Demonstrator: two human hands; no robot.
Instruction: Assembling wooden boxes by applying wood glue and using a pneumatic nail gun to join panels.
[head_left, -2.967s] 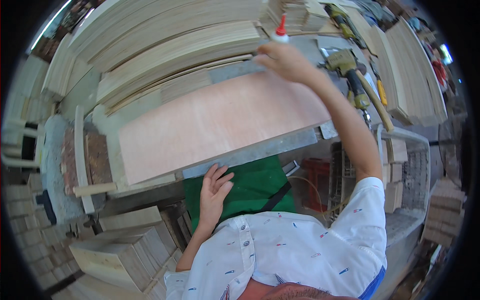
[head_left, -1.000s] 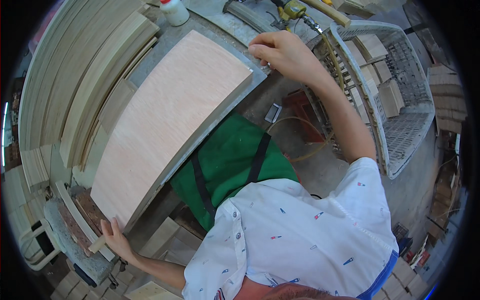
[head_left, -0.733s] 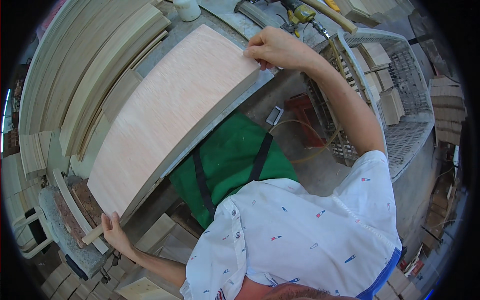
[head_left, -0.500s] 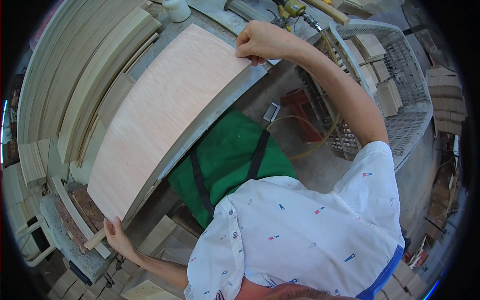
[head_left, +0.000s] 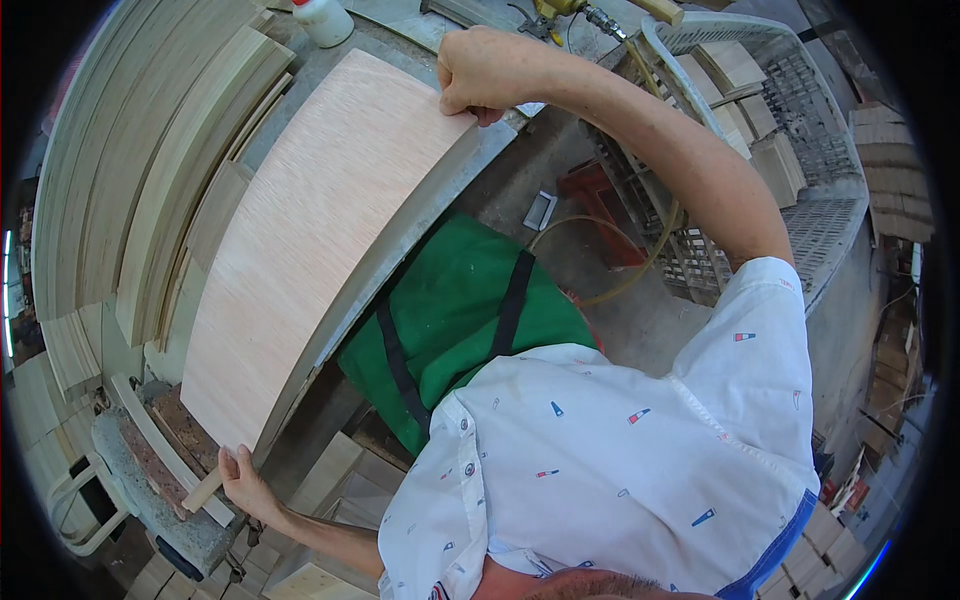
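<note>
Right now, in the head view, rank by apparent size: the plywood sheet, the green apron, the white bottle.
1. Plywood sheet, largest by look.
2. Green apron, smaller, partly hidden by the shirt and nearer the camera, so true size is unsure.
3. White bottle, smallest, cut off at the rim.

bottle [head_left: 322, 18] | far left on the bench, beyond the far end of the board | white plastic, rounded, red label band near its top | no signs or screens in view

Both hands [head_left: 490, 75] on plywood sheet [head_left: 320, 240]
</note>
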